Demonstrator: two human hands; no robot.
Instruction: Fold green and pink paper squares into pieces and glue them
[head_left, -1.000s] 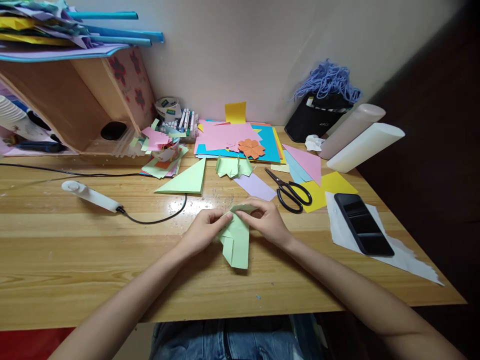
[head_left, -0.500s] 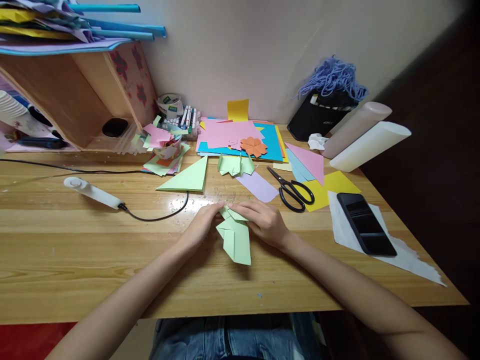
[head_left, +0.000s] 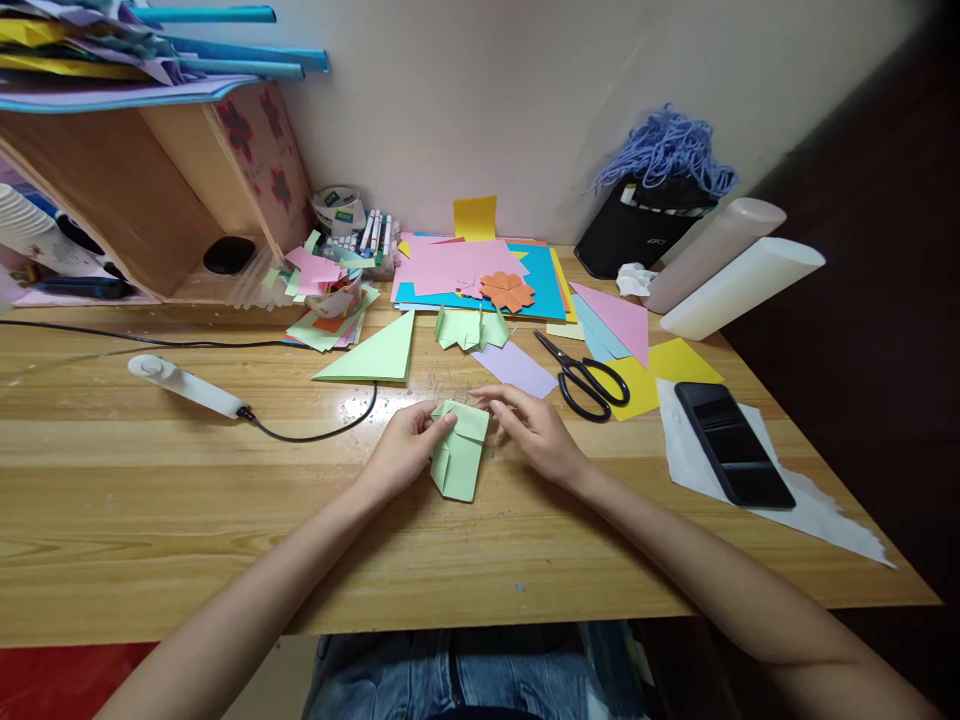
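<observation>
A folded piece of light green paper (head_left: 461,462) is held just above the wooden table in front of me. My left hand (head_left: 409,440) pinches its upper left side, thumb on top. Beside the paper's upper right corner is my right hand (head_left: 538,432), its fingers apart and curved, with nothing seen in them. Beyond the hands stands a finished-looking light green folded paper shape (head_left: 471,329) with upright points. To its left lies a green folded paper triangle (head_left: 375,352), and a lilac paper piece (head_left: 516,371) is on its right.
Black-handled scissors (head_left: 583,378) lie right of the hands, by yellow paper (head_left: 660,380). A phone (head_left: 731,445) rests on white tissue (head_left: 832,515). At left is a white corded tool (head_left: 187,386). Stacked coloured sheets (head_left: 450,268) with an orange paper flower (head_left: 508,291) lie near the wall.
The green paper's upper part, spread wider before, now lies flatter and more compact. My right hand has come away from it to the right, while my left thumb has moved onto it.
</observation>
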